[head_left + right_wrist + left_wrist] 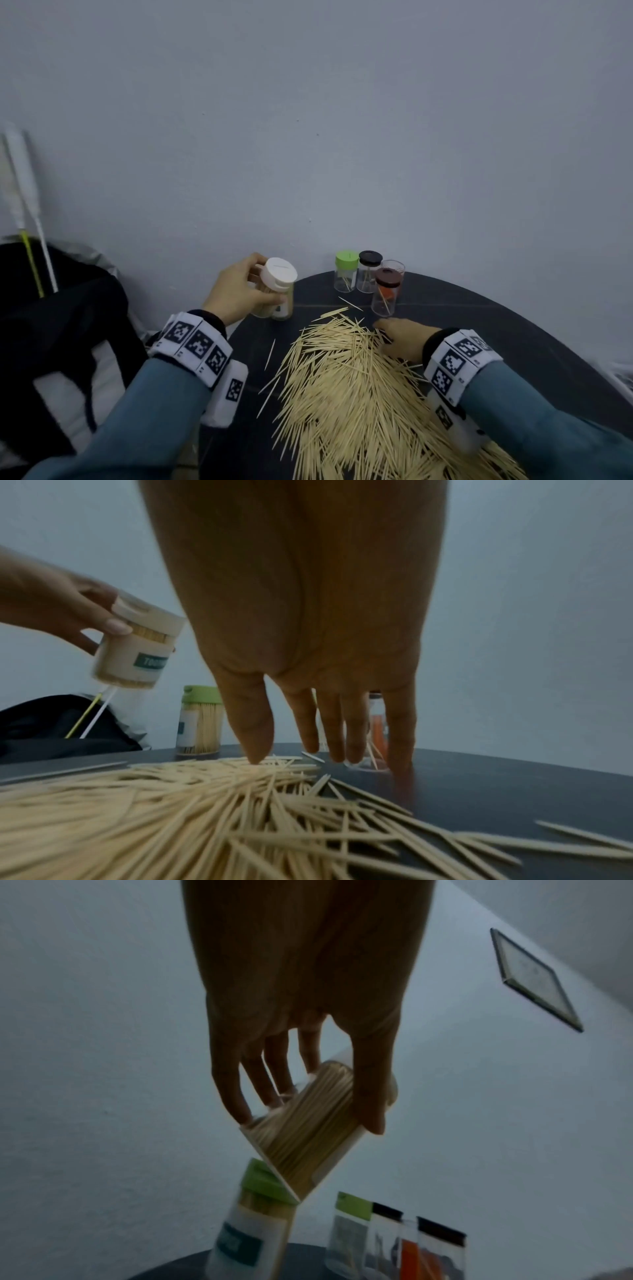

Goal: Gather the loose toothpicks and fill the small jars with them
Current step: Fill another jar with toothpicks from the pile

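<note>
A white-capped jar (276,291), packed tight with toothpicks, is grasped by the left hand (236,294) and held clear of the surface (513,342) at about ten o'clock from the pile. The right hand (402,339) is released, its fingers (255,723) straight, with the tips laid on the twelve o'clock edge of the loose toothpicks (342,383), which are spread across the dark surface.

Judged from this, the full jar is being set aside while the next bunch is gathered. The sticks would best be raked parallel before being pinched, so that they drop endwise into a narrow mouth; crossed ones are likely to jam or spill.

Beneath the held jar, a green-capped labelled jar (253,1223) stands filled. At twelve o'clock from the pile, four small clear jars are clustered: a green-lidded one (346,270), a black-lidded one (369,270) and a brown-lidded one (386,291) hold only a few sticks each, the last also something orange; the lidless one's (394,265) contents cannot be told.
</note>
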The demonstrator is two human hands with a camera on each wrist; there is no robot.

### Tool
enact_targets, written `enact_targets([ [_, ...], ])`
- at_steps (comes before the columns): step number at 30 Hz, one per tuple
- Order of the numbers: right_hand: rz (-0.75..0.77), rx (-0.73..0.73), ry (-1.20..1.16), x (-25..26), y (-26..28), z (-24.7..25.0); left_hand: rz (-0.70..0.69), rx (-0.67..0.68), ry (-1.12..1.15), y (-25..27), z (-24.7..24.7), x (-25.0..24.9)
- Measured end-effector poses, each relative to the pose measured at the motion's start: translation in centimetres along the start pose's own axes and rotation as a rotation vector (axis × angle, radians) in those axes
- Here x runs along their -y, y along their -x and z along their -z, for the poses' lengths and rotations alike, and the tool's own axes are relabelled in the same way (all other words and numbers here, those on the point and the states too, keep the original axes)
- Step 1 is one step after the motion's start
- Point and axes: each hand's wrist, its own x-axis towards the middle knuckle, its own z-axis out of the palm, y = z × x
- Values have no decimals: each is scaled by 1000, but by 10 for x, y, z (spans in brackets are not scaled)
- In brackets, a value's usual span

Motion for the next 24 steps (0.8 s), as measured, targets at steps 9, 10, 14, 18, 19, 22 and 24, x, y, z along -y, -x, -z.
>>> enact_targets([
  [9, 28, 3, -23, 5, -4, -17, 166, 18, -111, -11, -5, 34],
  [10, 26, 4, -23, 6, -4, -17, 188, 27, -125, -11, -6, 37],
  [14, 14, 7, -14, 8, -5, -17, 248, 44, -174, -12, -10, 40],
  [18, -3, 12, -14, 8, -4, -18, 282, 34, -173, -12, -16, 40],
  [19, -5, 12, -13, 9, -4, -18, 291, 31, -159, -12, -17, 40],
  [22, -13, 13, -12, 10, -4, -18, 306, 57, -157, -13, -21, 39],
  [24, -18, 15, -13, 11, -5, -18, 312, 84, -175, -12, -22, 37],
])
